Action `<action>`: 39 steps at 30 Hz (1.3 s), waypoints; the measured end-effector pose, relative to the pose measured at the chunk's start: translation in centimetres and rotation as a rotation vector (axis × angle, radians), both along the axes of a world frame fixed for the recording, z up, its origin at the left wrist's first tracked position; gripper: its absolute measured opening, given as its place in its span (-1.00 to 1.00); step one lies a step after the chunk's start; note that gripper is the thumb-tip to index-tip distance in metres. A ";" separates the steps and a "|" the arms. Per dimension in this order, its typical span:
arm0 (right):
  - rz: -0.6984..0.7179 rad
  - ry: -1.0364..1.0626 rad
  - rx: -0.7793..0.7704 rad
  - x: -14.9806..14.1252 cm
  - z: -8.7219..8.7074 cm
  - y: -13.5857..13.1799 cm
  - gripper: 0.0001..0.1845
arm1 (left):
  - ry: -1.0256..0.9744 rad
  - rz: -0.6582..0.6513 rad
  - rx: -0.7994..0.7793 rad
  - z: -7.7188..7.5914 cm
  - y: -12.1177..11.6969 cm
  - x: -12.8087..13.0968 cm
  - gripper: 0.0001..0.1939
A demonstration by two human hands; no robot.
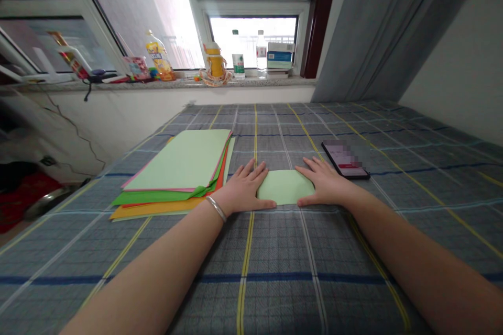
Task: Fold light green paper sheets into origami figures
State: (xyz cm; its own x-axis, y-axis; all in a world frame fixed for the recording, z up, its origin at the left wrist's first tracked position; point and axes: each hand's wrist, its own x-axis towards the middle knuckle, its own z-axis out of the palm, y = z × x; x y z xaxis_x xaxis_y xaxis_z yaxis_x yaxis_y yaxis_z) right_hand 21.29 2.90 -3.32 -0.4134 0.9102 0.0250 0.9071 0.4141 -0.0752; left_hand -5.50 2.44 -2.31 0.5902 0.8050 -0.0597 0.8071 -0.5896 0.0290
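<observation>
A small pale green sheet of paper point(286, 187) lies on the plaid bedsheet point(283, 251) in front of me. My left hand point(248, 188) rests flat over its left edge, fingers spread, with a silver bangle on the wrist. Over the right edge lies my right hand point(320, 183), also flat with the fingers apart. The paper's side edges are hidden under both hands. Left of my left hand is a stack of coloured paper point(184, 159), pale green on top, with pink, green, orange and yellow sheets showing beneath.
A phone point(346, 160) with its screen lit lies just beyond my right wrist. Along the windowsill point(259, 82) stand a yellow-labelled bottle point(159, 57), a yellow cup point(215, 63), two clear bottles and stacked boxes point(280, 56). A grey curtain point(365, 26) hangs at the right.
</observation>
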 end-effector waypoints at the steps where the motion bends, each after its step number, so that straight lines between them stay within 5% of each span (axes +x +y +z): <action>1: 0.031 0.012 0.022 -0.2 0.0 -0.1 0.18 | -0.010 -0.019 0.042 -0.1 -0.2 0.3 0.06; 10: 0.388 0.237 0.106 -1.8 1.6 -1.1 -0.49 | -0.182 -0.385 0.203 1.0 -1.0 2.1 -0.49; 16: 0.426 0.257 0.186 -2.9 1.8 -1.4 -0.92 | -0.127 -0.371 0.262 0.9 -1.2 2.9 -0.78; 21: 0.372 0.279 0.257 -3.3 1.6 -1.3 -0.95 | -0.141 -0.284 0.333 0.8 -1.1 3.1 -0.86; 39: 0.346 0.447 0.257 -2.6 1.9 -1.0 -0.91 | -0.338 -0.345 0.424 0.7 0.0 2.1 -0.79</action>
